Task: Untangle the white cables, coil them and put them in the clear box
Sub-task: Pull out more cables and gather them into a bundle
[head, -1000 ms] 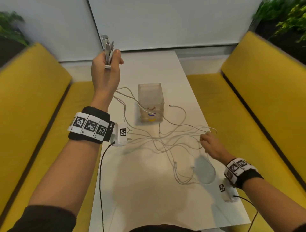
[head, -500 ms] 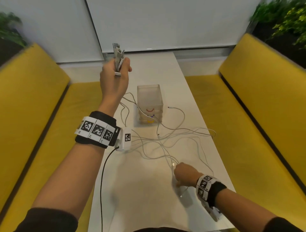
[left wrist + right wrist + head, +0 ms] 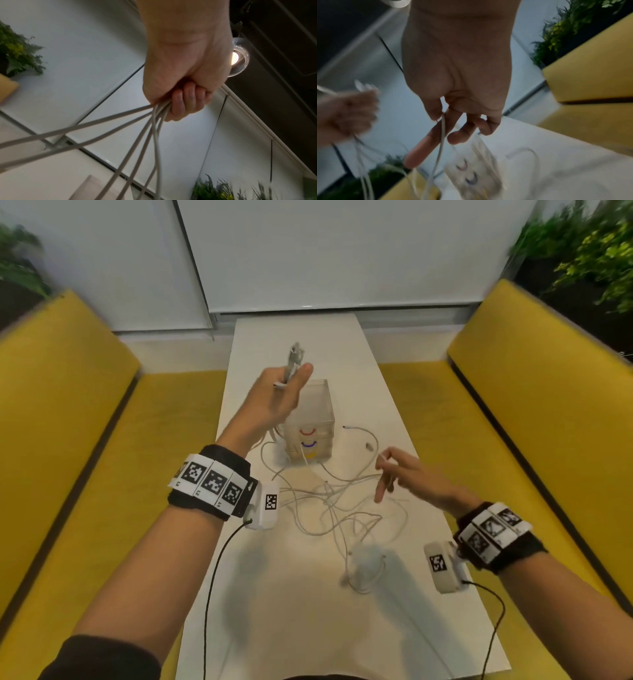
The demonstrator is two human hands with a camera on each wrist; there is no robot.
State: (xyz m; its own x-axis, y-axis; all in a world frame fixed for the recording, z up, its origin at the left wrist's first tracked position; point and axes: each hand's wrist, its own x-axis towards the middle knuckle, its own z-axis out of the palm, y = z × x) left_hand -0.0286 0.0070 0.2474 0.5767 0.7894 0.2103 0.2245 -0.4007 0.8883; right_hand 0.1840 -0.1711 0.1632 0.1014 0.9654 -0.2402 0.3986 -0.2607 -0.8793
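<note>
My left hand [image 3: 282, 395] is raised just left of the clear box [image 3: 317, 409] and grips a bundle of white cable ends [image 3: 294, 361] that stick up out of the fist. In the left wrist view several strands [image 3: 150, 128] fan down from that fist [image 3: 181, 65]. They run to a loose tangle of white cables [image 3: 337, 508] on the table in front of the box. My right hand [image 3: 397, 474] hovers over the right side of the tangle. In the right wrist view a single strand [image 3: 442, 129] is pinched between thumb and index finger [image 3: 426, 143], the other fingers loose. The box [image 3: 476, 170] is blurred there.
The narrow white table [image 3: 291, 628] runs away from me between two yellow benches [image 3: 78, 474] [image 3: 520, 440]. Loose connector ends [image 3: 346, 426] lie right of the box. A small cable loop [image 3: 364, 577] lies near my right wrist. Plants [image 3: 589, 258] stand behind the benches.
My left hand has come down and rightward with the cable ends, now beside the box. My right hand has left the near part of the tangle and risen to the right with one strand.
</note>
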